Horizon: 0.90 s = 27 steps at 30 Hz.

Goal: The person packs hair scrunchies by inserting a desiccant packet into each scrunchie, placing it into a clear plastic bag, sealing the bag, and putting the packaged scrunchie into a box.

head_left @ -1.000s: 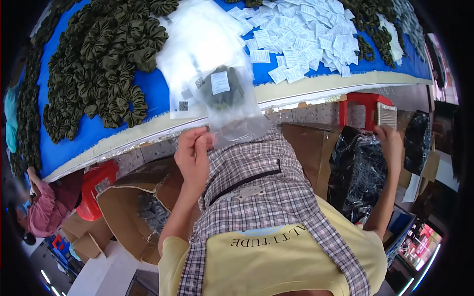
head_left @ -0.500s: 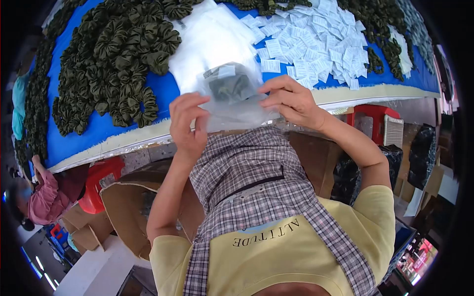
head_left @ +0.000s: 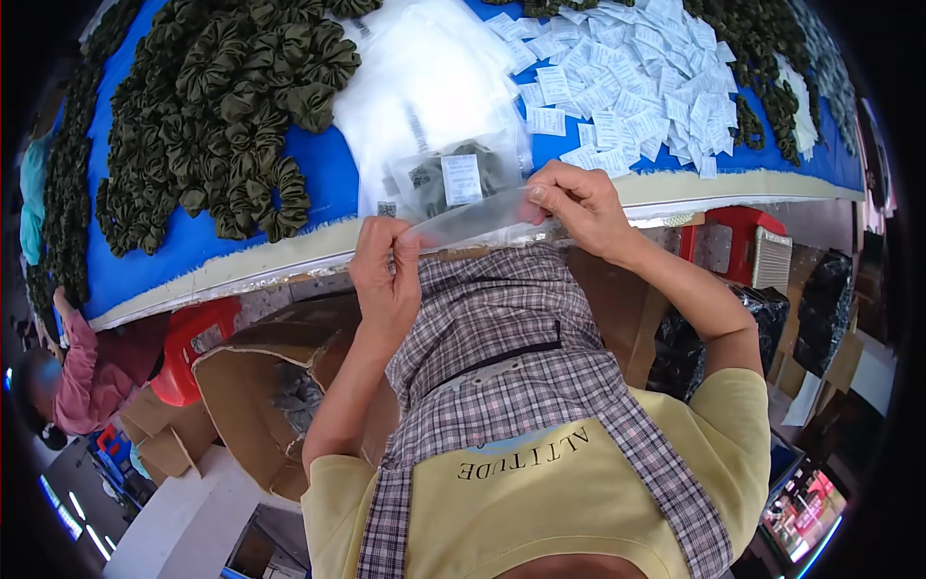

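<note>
Between my two hands is a small clear plastic bag (head_left: pixel 471 220), its near edge stretched and folded over. My left hand (head_left: pixel 386 275) pinches the left corner of that edge. The right corner is pinched between thumb and fingers of my right hand (head_left: pixel 585 210). Inside the bag lie a dark green scrunchie (head_left: pixel 431 196) and a white printed label (head_left: pixel 461 179), seen through the film. Beneath and behind it, a stack of translucent plastic bags (head_left: pixel 424 68) covers the middle of the table.
A large pile of dark green scrunchies (head_left: pixel 217 116) fills the left of the blue-covered table (head_left: pixel 333 183). Many printed labels (head_left: pixel 627 82) lie scattered at the right. Below are a cardboard box (head_left: pixel 241 405) and red stools (head_left: pixel 198 347). A person in pink (head_left: pixel 96 372) works at far left.
The bag has tilted flatter and its near edge is now folded over. Its white label shows more plainly. My left hand has shifted right and slightly down; my right hand has moved slightly right.
</note>
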Tool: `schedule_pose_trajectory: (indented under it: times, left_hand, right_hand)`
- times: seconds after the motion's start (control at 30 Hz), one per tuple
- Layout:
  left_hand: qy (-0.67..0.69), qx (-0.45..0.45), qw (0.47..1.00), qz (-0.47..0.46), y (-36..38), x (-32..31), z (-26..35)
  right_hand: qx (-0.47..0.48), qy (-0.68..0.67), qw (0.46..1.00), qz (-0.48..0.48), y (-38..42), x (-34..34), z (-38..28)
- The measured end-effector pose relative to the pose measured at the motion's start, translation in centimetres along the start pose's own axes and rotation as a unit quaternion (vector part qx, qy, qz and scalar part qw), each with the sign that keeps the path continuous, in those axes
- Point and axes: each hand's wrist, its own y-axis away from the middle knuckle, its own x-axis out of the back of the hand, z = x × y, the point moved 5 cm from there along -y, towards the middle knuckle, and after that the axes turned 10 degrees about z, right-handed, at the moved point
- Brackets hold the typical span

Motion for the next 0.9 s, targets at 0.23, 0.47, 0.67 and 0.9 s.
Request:
schedule_pose_trajectory:
  times: [0.23, 0.47, 0.67, 0.9]
  left_hand:
    - [0.050, 0.189, 0.980, 0.041, 0.0, -1.1, 0.1]
    - [-0.248, -0.054, 0.958, 0.131, 0.2, -2.1, -0.4]
    - [-0.375, -0.134, 0.912, 0.098, 0.5, -4.0, 3.1]
    - [-0.267, -0.146, 0.950, 0.076, -0.6, -4.7, 3.3]
  right_hand:
    - [-0.109, -0.032, 0.992, 0.046, 0.1, -1.0, -0.3]
    - [0.075, 0.333, 0.934, 0.108, 0.2, -2.1, -0.8]
    - [0.251, 0.531, 0.804, 0.092, 3.3, -5.2, 0.1]
    - [0.198, 0.610, 0.766, 0.047, 3.2, -5.3, 0.5]
